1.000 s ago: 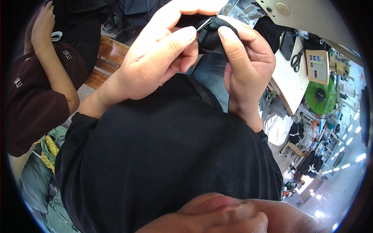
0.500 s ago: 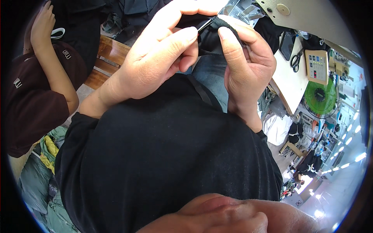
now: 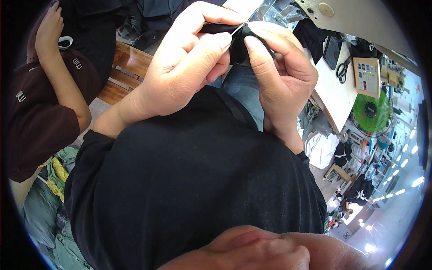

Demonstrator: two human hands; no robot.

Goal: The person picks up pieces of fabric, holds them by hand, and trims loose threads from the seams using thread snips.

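In front of my chest, near the top of the view, both hands meet at a piece of black cloth [image 3: 240, 50]. My left hand [image 3: 173, 74] is closed, pinching a thin metal tool [image 3: 236, 30] that resembles tweezers between thumb and fingers. The tool's tip touches the cloth's upper fold. With thumb and curled fingers, my right hand [image 3: 284, 76] grips the cloth's bunched edge. Fingers hide part of the cloth and most of the tool.
A beige sewing machine [image 3: 355, 24] stands at upper right. On the pale tabletop [image 3: 334, 96] lie black scissors [image 3: 343, 71], a dark phone [image 3: 333, 51] and a control panel [image 3: 366, 77]. Beyond is a green fan [image 3: 370, 109]. At left, a co-worker's arm [image 3: 67, 83] is beside a wooden bench [image 3: 128, 63].
My right hand has shifted slightly left, bringing the cloth edge closer to my left fingers. The cloth is turned more upright, and the tool now catches light. The co-worker's arm is nearly unchanged.
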